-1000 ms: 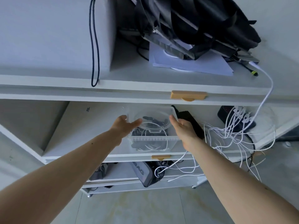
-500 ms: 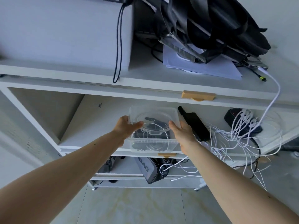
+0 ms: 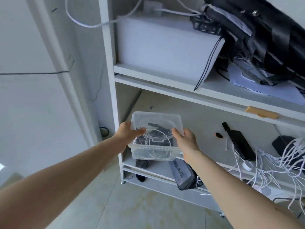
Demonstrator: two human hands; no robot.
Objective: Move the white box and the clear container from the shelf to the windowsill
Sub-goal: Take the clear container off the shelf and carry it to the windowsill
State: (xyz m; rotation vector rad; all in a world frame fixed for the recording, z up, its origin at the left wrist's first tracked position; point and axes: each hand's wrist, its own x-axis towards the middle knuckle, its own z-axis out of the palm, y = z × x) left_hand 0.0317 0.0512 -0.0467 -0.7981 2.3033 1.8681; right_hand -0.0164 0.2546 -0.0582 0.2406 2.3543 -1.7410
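The clear container (image 3: 156, 138), a lidded see-through plastic tub with dark cables inside, hangs in the air in front of the middle shelf (image 3: 206, 123), at its left end. My left hand (image 3: 128, 134) grips its left side and my right hand (image 3: 186, 141) grips its right side, thumbs on the lid. The white box (image 3: 163, 48), large and plain, stands on the upper shelf at the left, with a thin black cord hanging over its right corner.
A black bag (image 3: 264, 38) and papers fill the upper shelf beside the box. On the middle shelf lie a black device (image 3: 239, 142) and a tangle of white cables (image 3: 280, 162). A grey pouch (image 3: 183, 174) sits on the lower shelf. A white wall is at the left.
Both hands have lifted the clear container off the middle shelf and carried it left and toward me. The view has swung left, bringing the shelf's left post and the wall into sight.
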